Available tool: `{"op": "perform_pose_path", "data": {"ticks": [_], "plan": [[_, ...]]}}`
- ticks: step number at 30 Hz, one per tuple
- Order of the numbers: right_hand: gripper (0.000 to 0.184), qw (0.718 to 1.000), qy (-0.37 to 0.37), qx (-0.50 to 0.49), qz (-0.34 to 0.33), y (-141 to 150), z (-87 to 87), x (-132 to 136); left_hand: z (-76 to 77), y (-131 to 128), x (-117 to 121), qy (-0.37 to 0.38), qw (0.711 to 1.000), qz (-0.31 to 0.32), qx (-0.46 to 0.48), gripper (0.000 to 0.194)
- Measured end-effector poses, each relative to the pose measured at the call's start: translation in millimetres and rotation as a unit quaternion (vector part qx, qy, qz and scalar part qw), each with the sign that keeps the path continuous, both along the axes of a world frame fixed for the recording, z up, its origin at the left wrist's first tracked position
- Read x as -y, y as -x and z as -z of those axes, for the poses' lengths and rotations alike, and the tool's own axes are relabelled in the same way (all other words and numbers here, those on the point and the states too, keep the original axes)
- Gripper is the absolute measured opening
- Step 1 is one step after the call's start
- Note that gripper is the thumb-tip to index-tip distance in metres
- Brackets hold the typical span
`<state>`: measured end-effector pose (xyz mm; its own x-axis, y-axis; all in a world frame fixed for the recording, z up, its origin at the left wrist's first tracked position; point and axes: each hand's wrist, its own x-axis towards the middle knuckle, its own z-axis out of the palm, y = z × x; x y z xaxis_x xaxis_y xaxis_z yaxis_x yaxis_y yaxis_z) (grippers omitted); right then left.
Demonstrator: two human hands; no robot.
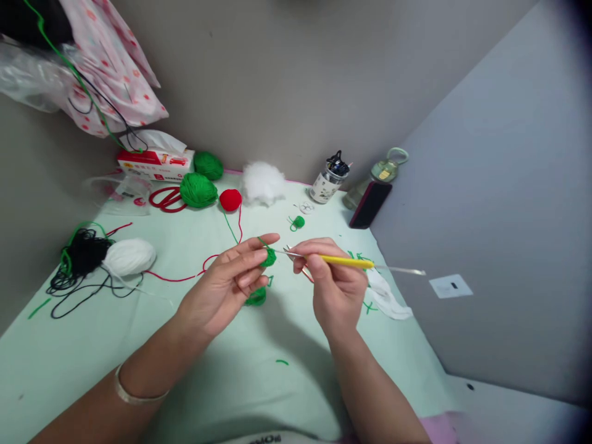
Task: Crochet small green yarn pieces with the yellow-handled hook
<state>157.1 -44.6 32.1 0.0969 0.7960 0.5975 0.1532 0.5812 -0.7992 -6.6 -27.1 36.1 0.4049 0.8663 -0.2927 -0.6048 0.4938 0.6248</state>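
My left hand [222,280] pinches a small green crochet piece [269,257], with green yarn running over its raised index finger. In my right hand [340,290] is a crochet hook with a yellow handle [346,261], held like a pen; its metal tip points left and reaches the green piece. Whether the tip is inside a stitch is too small to tell. Just beyond my right fingers lie small scissors [306,273], partly hidden by them. Below my left fingers another green crocheted piece [256,297] rests on the cloth.
Green yarn balls [198,189], a red yarn ball [230,200], red-handled scissors [167,199] and white stuffing [263,183] lie along the back. White yarn [129,256] and tangled black yarn [83,256] are left. A pen cup [327,182], phone [370,205] and bottle [385,171] stand back right.
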Motion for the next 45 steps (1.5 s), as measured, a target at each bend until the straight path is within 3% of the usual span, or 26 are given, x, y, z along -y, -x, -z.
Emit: {"op": "perform_pose_path", "data": {"ticks": [2,6,13,18,21,24,27,35,40,45], "plan": [[0.018,0.997,0.049,-0.046,-0.035,1,-0.8,-1,-0.7,-1,2,-0.040,0.999,-0.005,-0.029,0.029],[0.015,0.996,0.075,-0.032,-0.049,3,2.5,-2,-0.8,-5,6,-0.094,0.993,-0.006,-0.077,0.028],[0.013,0.986,0.105,-0.103,-0.079,0,6.3,-4,-3.6,-4,4,-0.048,0.998,0.021,-0.030,0.044],[0.019,0.951,0.202,-0.217,-0.089,-5,1.1,-10,-2.9,2,1,-0.002,0.998,0.055,0.031,0.041],[0.021,0.936,0.229,-0.241,-0.118,-4,-0.6,-11,-2.3,2,2,-0.032,0.999,0.040,0.014,0.038],[0.016,0.952,0.203,-0.188,-0.129,-1,2.4,-8,-1.0,-1,6,-0.104,0.992,0.015,-0.067,0.037],[0.012,0.971,0.168,-0.138,-0.097,0,5.3,-5,0.1,-4,7,-0.150,0.981,0.006,-0.126,0.038],[0.021,0.957,0.187,-0.202,-0.094,-4,-1.5,-7,-3.0,-1,6,-0.140,0.981,0.005,-0.134,0.030],[0.023,0.979,0.137,-0.134,-0.067,-3,-2.4,-2,-1.5,2,7,-0.158,0.973,-0.010,-0.168,0.031],[0.023,0.997,0.072,-0.003,-0.015,-2,-4.8,5,-0.3,2,7,-0.174,0.963,-0.043,-0.201,0.030]]}}
